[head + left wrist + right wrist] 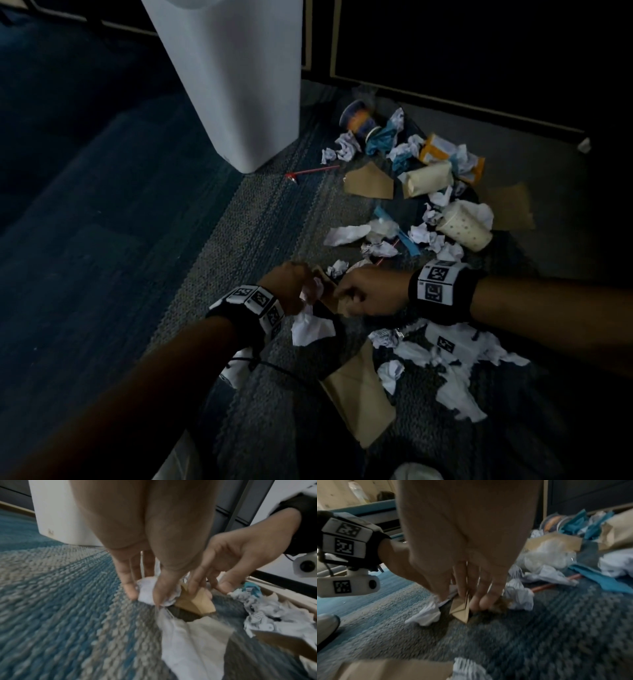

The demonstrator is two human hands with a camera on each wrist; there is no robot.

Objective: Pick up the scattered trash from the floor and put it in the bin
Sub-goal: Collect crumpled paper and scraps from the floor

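My left hand pinches a crumpled white paper ball between thumb and fingers, just above the carpet. Close to its right, my right hand grips a folded piece of brown paper, seen also in the right wrist view as brown paper. A loose white paper sheet lies under the hands. The tall white bin stands upright at the back, beyond the hands. Scattered trash covers the carpet to the right: a paper cup, a blue can and a brown paper bag.
Dark cabinets line the back wall behind the trash. A red straw lies near the bin's base. White crumpled papers are heaped below my right forearm. Blue-grey carpet stretches to the left.
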